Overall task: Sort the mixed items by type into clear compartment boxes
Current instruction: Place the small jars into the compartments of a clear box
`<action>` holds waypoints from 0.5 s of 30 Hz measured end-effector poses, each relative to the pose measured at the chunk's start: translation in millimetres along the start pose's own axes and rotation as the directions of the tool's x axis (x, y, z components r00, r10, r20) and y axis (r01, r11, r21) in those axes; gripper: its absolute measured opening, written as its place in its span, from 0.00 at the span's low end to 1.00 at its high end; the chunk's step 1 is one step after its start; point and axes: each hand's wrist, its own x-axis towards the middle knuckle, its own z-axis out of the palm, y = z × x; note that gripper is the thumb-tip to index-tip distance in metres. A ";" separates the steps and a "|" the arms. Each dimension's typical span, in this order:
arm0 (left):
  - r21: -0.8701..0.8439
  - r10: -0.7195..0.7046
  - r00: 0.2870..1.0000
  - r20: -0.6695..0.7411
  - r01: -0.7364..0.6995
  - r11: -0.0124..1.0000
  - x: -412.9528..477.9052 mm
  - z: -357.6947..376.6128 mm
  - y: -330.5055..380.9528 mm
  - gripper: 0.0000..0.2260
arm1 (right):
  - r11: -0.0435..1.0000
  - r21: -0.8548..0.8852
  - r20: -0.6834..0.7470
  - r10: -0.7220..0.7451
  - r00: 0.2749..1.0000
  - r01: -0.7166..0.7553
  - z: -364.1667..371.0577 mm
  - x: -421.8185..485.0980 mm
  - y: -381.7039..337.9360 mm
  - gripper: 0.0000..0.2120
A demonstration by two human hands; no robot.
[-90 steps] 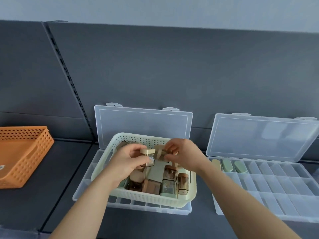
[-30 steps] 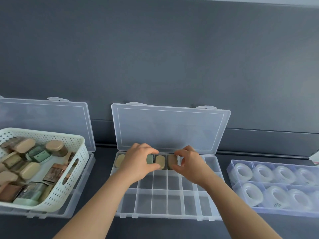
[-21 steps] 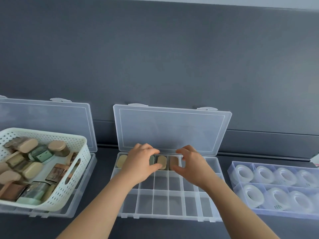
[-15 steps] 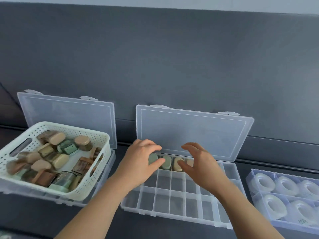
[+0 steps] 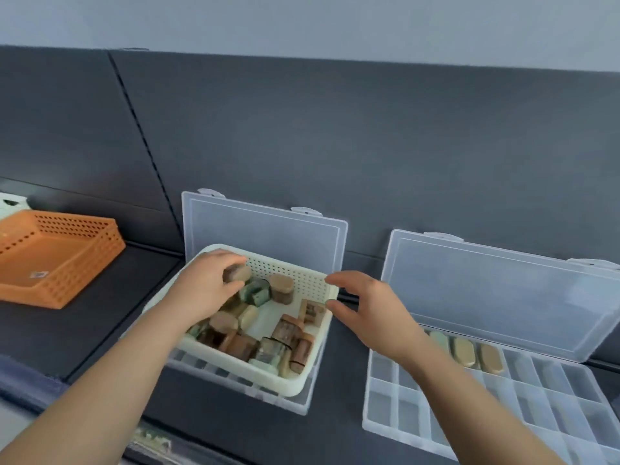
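Observation:
A cream perforated basket (image 5: 302, 384) full of small brown, tan and green stamp-like items sits on an open clear compartment box (image 5: 265, 229). My left hand (image 5: 204, 290) reaches into the basket's far left corner and its fingers curl round a brown oval item (image 5: 236, 273). Open and holding nothing, my right hand (image 5: 369, 310) hovers at the basket's right rim. To the right lies a second clear compartment box (image 5: 523, 414) with its lid up; several oval items (image 5: 469, 352) stand in its back row.
An orange perforated basket (image 5: 57, 260) stands at the left on the dark shelf. A dark back panel rises behind the boxes. A white object shows at the far left edge.
Both hands have left the right compartment box and moved left to the cream basket. The view has swung left, so the tape box is out of sight. My left hand now grips an item.

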 end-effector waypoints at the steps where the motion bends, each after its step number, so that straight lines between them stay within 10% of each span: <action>1: 0.025 0.001 0.999 0.046 -0.002 1.000 7.4 0.8 -12.1 0.21 | 1.000 -0.004 0.011 0.005 1.000 -0.005 5.9 7.4 -6.0 0.17; 15: 0.105 0.275 0.941 0.195 -0.299 0.948 43.5 14.6 -49.1 0.20 | 0.937 -0.309 0.129 0.208 0.970 -0.160 75.7 76.7 -42.5 0.10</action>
